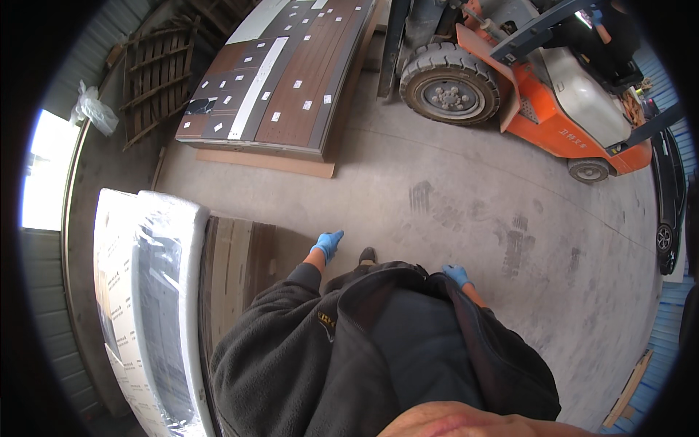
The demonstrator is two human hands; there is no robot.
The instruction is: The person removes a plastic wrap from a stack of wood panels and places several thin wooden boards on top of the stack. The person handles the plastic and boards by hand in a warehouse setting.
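Observation:
My left hand (pixel 329 246), in a blue glove, hangs in front of my body with its fingers stretched out and nothing in them. Beside it on the left, but apart from it, stands a stack of brown boards (pixel 240 255). My right hand (pixel 457 274), also gloved in blue, hangs low at my other side, touching nothing that I can see. Its fingers are foreshortened, so their pose is unclear. Between the two hands, one dark shoe (pixel 368 255) shows on the concrete floor (pixel 378 175).
Ahead lies a wide pile of brown and grey panels (pixel 313 73) with small white labels. An orange forklift (pixel 542 113) with a person (pixel 608 44) on it stands at the far right. Plastic-wrapped packages (pixel 156 291) stand left; a wooden pallet (pixel 156 76) leans behind.

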